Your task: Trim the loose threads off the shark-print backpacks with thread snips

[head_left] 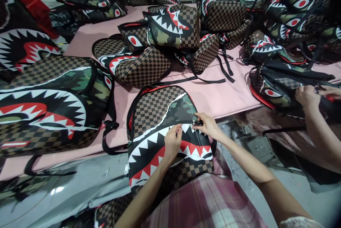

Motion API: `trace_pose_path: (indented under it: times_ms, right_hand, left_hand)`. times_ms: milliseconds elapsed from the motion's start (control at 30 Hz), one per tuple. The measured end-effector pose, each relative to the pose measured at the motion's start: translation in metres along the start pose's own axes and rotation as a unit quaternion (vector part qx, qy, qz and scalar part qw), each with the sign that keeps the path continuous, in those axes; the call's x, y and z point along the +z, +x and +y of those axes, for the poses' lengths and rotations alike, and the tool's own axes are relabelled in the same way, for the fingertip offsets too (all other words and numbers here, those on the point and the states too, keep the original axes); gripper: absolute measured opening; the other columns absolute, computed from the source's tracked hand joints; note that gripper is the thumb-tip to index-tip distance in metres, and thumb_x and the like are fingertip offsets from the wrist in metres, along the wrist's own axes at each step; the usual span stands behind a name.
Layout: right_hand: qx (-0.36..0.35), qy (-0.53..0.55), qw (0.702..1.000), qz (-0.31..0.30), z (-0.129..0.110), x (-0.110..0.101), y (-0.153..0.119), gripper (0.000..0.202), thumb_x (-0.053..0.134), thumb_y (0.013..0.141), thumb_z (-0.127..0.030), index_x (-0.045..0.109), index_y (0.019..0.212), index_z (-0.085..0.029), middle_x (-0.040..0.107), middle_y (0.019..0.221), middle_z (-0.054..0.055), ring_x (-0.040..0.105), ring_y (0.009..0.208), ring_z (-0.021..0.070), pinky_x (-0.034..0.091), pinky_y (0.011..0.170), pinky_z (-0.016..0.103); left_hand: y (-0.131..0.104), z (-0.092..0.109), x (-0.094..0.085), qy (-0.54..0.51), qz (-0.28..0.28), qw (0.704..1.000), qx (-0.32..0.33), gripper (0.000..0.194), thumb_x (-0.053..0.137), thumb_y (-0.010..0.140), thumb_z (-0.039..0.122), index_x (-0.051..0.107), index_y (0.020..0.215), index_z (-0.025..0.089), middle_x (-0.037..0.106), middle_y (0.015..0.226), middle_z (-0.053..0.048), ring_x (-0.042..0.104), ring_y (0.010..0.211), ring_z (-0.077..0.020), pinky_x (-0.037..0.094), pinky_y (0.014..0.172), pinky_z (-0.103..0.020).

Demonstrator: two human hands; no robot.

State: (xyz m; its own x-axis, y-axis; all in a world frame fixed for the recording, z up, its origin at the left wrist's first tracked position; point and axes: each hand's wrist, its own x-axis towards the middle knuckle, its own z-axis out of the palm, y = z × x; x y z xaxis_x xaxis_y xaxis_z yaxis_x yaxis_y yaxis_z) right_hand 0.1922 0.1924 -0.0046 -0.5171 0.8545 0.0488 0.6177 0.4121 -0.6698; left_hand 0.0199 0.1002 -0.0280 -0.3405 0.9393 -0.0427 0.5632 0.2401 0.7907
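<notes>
A backpack [160, 110] with a brown check, a camouflage patch and a white-toothed shark mouth leans over the table's front edge, above my lap. My left hand [173, 139] rests on its front by the teeth, thumb and fingers pinched together; what they hold, if anything, is too small to make out. At the bag's right side my right hand [206, 125] grips a small dark tool beside a zipper line [195, 132] that runs down the front.
A pink table [229, 89] carries more shark-print backpacks, with a large one [48, 107] at the left and a pile [173, 28] behind. At the right, another person's hands [309, 96] work on a dark backpack [282, 82]. Black straps trail across the table.
</notes>
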Motion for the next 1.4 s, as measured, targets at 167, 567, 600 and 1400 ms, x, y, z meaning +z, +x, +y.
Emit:
trace_pose_path:
  times_ms: [167, 567, 600, 1400]
  right_hand:
    - [0.038, -0.123, 0.992, -0.014, -0.022, 0.016, -0.016, 0.029, 0.059, 0.079, -0.026, 0.054, 0.106, -0.020, 0.062, 0.097, 0.007, 0.060, 0.076, 0.0195, 0.039, 0.060, 0.026]
    - [0.008, 0.194, 0.968, -0.162, -0.020, 0.009, -0.111, 0.015, 0.068, 0.072, -0.032, 0.065, 0.072, -0.018, 0.068, 0.073, 0.000, 0.062, 0.068, 0.0143, 0.044, 0.064, 0.023]
    - [0.022, 0.220, 0.960, -0.174, -0.016, 0.010, -0.121, 0.017, 0.068, 0.072, -0.034, 0.066, 0.073, -0.018, 0.069, 0.075, 0.001, 0.063, 0.070, 0.0151, 0.045, 0.064, 0.023]
    - [-0.296, -0.115, 0.947, -0.041, 0.009, 0.021, -0.060, 0.030, 0.042, 0.092, -0.024, 0.057, 0.117, -0.022, 0.060, 0.121, 0.006, 0.040, 0.127, 0.0179, 0.022, 0.107, 0.049]
  left_hand:
    - [-0.008, 0.000, 0.011, 0.012, -0.020, 1.000, -0.008, 0.028, 0.041, 0.084, 0.026, 0.061, 0.102, 0.018, 0.069, 0.087, -0.006, 0.063, 0.085, -0.0192, 0.047, 0.081, -0.033]
    - [-0.008, 0.008, 0.012, 0.089, -0.067, 0.994, -0.014, 0.029, 0.043, 0.085, 0.033, 0.057, 0.102, 0.014, 0.063, 0.084, -0.008, 0.058, 0.087, -0.0231, 0.043, 0.080, -0.037]
    - [-0.012, 0.014, 0.016, 0.110, -0.062, 0.992, -0.012, 0.036, 0.046, 0.083, 0.039, 0.055, 0.106, 0.013, 0.062, 0.089, -0.010, 0.056, 0.091, -0.0258, 0.042, 0.081, -0.040]
    - [-0.058, 0.032, -0.022, -0.015, -0.038, 0.997, -0.067, 0.062, 0.038, 0.082, 0.024, 0.020, 0.140, 0.016, 0.033, 0.050, 0.009, 0.035, 0.042, -0.0107, 0.031, 0.044, -0.021]
